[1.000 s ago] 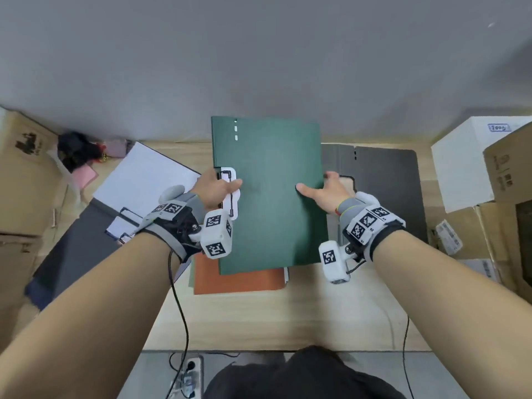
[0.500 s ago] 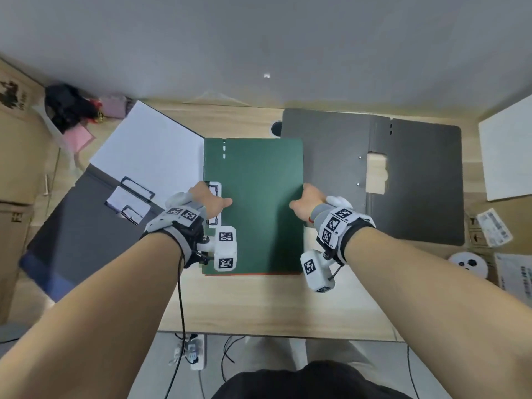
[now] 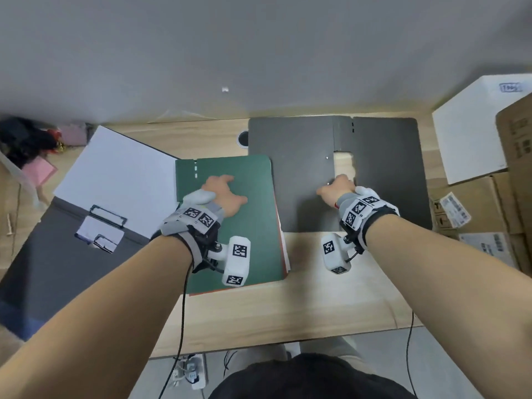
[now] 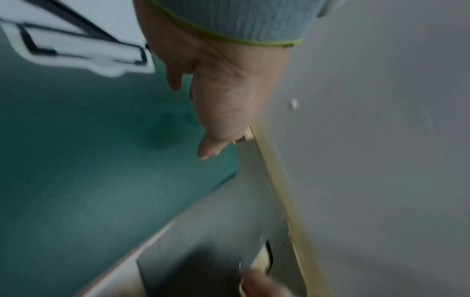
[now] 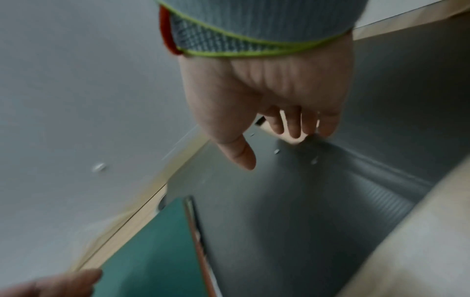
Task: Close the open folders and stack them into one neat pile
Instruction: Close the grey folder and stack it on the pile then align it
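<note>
Green folder [image 3: 230, 226] closed, lying flat mid-counter on an orange folder [image 3: 283, 256] whose edge shows along the right and near sides. Left hand [image 3: 223, 194] rests on the green cover, fingers spread and relaxed, gripping nothing. Grey folder [image 3: 302, 174] lies open flat toward the far right of the counter [image 3: 288, 312]; its left edge lies just beside the green folder's right edge. Right hand [image 3: 336, 188] sits over the grey folder by the cut-out window near its spine, fingers loosely bent, tips at the window's edge; whether they hook it, cannot tell. A third folder [image 3: 57, 254], open, with white sheet and clip, overhangs the counter's left edge. Cardboard boxes [image 3: 489, 226] crowd the right edge. Bare wood along the near edge.
</note>
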{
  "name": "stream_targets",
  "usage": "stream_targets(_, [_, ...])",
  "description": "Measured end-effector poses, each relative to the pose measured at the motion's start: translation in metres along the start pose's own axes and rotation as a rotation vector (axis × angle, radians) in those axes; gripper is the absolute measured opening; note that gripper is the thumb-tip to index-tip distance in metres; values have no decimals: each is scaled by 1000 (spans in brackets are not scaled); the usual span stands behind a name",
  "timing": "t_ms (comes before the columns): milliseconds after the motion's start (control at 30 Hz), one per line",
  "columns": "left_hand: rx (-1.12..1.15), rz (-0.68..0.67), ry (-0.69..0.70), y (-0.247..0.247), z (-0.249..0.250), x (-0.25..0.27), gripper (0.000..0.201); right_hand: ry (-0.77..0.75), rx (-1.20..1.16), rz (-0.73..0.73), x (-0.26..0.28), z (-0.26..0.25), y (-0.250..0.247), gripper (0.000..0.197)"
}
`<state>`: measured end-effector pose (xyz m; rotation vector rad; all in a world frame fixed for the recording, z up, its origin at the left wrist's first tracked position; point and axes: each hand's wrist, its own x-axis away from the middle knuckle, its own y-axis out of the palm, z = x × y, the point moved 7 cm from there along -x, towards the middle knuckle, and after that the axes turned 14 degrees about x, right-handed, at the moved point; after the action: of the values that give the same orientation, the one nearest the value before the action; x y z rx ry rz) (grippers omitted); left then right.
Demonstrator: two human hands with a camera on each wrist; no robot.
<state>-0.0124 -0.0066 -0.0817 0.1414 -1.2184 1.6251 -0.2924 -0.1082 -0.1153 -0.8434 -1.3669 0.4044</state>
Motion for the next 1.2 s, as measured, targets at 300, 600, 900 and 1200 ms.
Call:
stream_targets(300, [-212,-224,106,93,28,2,65,-50,-213,-154,-33,19,0,49])
stream_targets(600, [-25,-172,73,62,74,5,61,-282,-124,-40,-4,8,-58,33])
stream_targets(900, [826,-355,-9,22,168,37,75,-751,-185,220,110,-57,-117,29])
stream_targets(1200, [627,32,-9,-64,66,35,24,-724,-201,110,123,-81,-81,34])
